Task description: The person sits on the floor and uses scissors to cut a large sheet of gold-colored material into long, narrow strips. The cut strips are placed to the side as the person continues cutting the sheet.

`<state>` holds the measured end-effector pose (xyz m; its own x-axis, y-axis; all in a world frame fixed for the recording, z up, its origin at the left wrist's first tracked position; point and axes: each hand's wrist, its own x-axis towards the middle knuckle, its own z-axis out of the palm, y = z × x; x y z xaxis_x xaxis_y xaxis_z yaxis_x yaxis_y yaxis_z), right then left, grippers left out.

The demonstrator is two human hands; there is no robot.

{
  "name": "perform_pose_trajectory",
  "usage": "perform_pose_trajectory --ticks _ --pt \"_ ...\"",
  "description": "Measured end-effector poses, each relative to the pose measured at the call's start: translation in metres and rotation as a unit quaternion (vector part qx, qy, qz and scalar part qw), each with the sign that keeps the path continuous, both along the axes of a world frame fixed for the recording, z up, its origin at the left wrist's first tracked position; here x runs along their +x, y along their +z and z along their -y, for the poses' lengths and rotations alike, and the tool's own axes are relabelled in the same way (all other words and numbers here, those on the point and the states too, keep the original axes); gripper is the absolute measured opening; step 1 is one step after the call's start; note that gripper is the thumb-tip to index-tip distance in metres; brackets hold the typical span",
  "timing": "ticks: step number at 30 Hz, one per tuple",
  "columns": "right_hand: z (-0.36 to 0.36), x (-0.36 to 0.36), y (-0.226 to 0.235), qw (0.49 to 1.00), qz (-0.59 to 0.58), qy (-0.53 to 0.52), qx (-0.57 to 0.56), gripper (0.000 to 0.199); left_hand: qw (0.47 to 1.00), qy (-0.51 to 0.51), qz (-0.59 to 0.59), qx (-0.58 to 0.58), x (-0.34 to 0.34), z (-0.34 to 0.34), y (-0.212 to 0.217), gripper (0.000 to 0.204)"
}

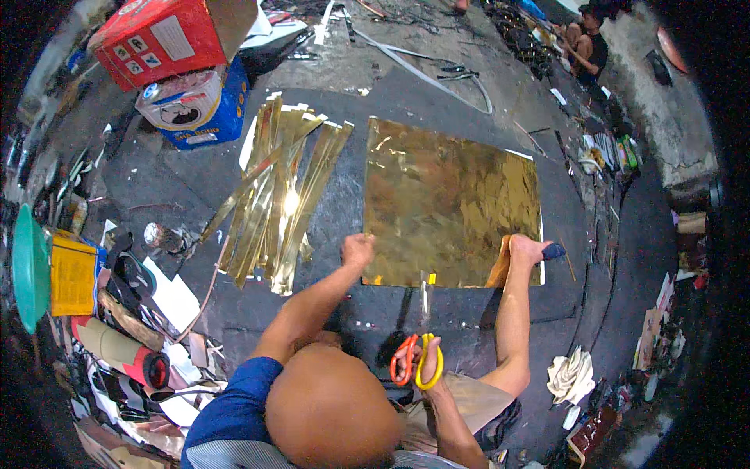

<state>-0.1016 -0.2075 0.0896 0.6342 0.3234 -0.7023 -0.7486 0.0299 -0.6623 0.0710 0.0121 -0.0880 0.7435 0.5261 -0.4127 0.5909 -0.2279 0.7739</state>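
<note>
A large shiny gold sheet lies flat on the dark floor in front of me. My left hand is closed at its left edge, close to the near left corner, pinching the sheet. Scissors with one red and one yellow handle loop are in my right hand, fingers through the loops. Their silver blades point away from me and reach the sheet's near edge. A bare foot rests at the near right corner of the sheet. Left of the sheet is a loose pile of long gold strips.
A red box stands on a blue and white box at the far left. Paper scraps and a yellow container clutter the left side. Crumpled cloth lies at the right. Another person sits at the far right.
</note>
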Motion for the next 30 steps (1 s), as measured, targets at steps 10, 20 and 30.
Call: perform_pose_trajectory --ticks 10,20,30 --pt "-0.032 -0.010 -0.036 0.978 -0.169 0.124 0.018 0.078 0.966 -0.088 -0.023 -0.240 -0.054 -0.080 0.027 0.015" --pt "-0.048 -0.026 -0.063 0.970 -0.118 0.213 0.012 0.082 0.981 -0.071 0.010 -0.181 -0.065 -0.062 0.042 0.011" --pt "-0.072 0.000 -0.063 0.978 -0.109 0.177 -0.005 0.087 0.966 0.006 -0.058 -0.250 -0.052 -0.060 0.054 0.013"
